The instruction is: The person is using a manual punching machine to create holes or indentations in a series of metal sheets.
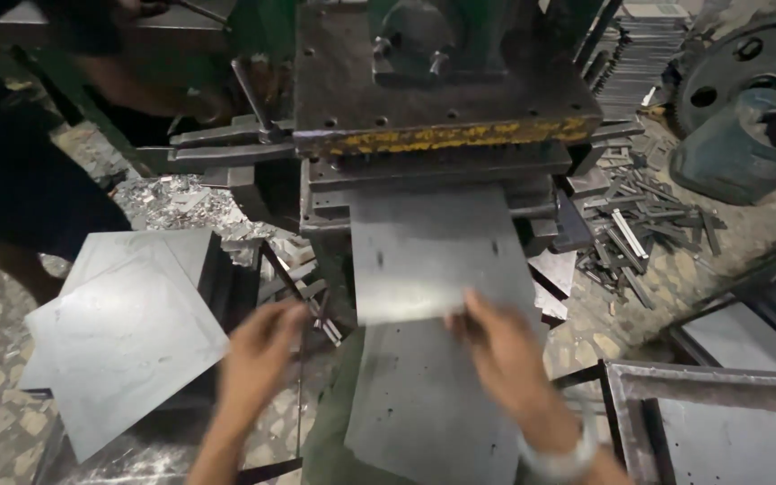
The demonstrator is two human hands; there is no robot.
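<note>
A grey metal sheet (pixel 428 256) lies on the press (pixel 442 99) bed, its far edge under the yellow-edged ram. Your right hand (pixel 500 350) rests on its near edge, fingers spread flat, gripping nothing. Your left hand (pixel 258 359) hovers open just beside it (blurred, near the stacked blanks (pixel 123 328)). Judged from this, you are feeding the sheet in; the next push calls for square alignment and fingers kept clear of the ram. Offcuts (pixel 644 233) litter the floor to the right.
</note>
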